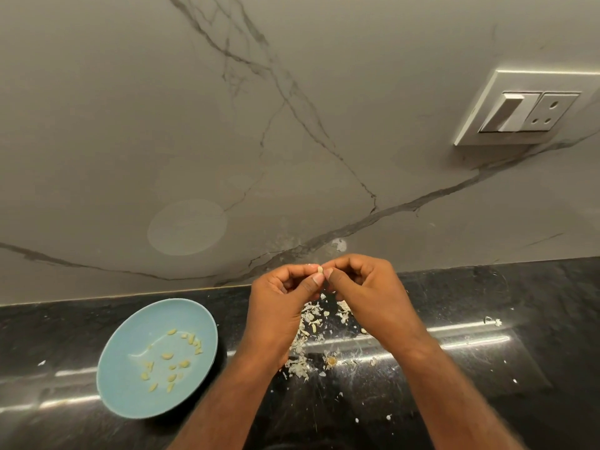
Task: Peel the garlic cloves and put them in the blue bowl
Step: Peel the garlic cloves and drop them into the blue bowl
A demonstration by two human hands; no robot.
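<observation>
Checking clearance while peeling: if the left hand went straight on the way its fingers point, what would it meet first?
The left hand pinches the garlic clove; just beyond it is the right hand, pinching the same clove, as far as one view shows.

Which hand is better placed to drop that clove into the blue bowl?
Probably left. The left hand and right hand both pinch the clove, but the blue bowl lies on the left side.
</observation>
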